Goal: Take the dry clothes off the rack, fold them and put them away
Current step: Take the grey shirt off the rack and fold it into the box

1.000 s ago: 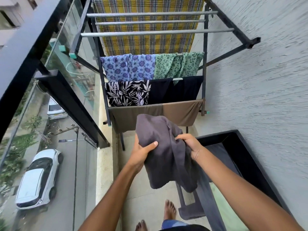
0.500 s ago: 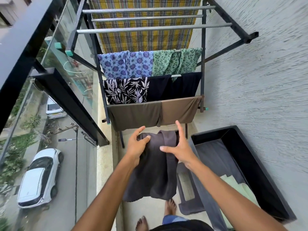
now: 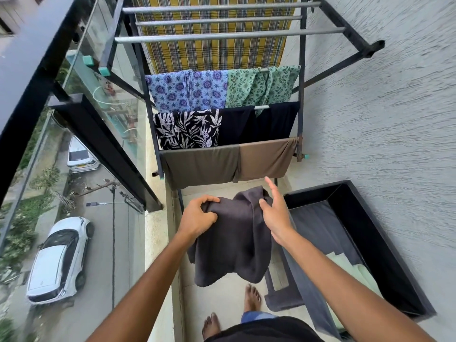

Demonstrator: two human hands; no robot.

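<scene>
A: Narrow balcony floor (image 3: 219, 299), rough wall (image 3: 394, 119) to right, glass railing (image 3: 98, 77) to left, parked cars (image 3: 59, 257) far below. Step in hand?

B: Folding grey garment (image 3: 234, 238). Off drying rack (image 3: 222, 37), held in mid-air over floor, just below lowest rail, just beside black bin (image 3: 370, 233).

A: Grips?

B: Clenched with left hand (image 3: 199, 218) on top-left edge, fingers curled round bunched fabric, apparently carrying all the weight. Released on right hand (image 3: 275, 213): fingers straight and spread at right-hand fold. Touching or just apart, cannot tell.

A: Fold status?

B: Looks roughly doubled lengthwise, right side flopped over, bottom hanging loose and uneven. Judged mid-fold, not finished.

A: Rest of task?

B: Mostly undone. Two brown garments (image 3: 204, 166) on lowest rail, leaf-print piece (image 3: 187, 129) and navy piece (image 3: 259, 124) above, then blue floral (image 3: 187, 90) and green floral (image 3: 259, 85), yellow plaid sheet (image 3: 212, 53) behind. Only pale folded cloth (image 3: 355, 270) seen in bin.

A: Next move needs?

B: Probably closing right hand on free edge or smoothing flap flat, then bringing bottom up to top. No surface underneath, so needs both hands to keep edges lined up. Soft limp fabric, likely to slump out of shape. Then lowering into bin beside pale cloth.
</scene>
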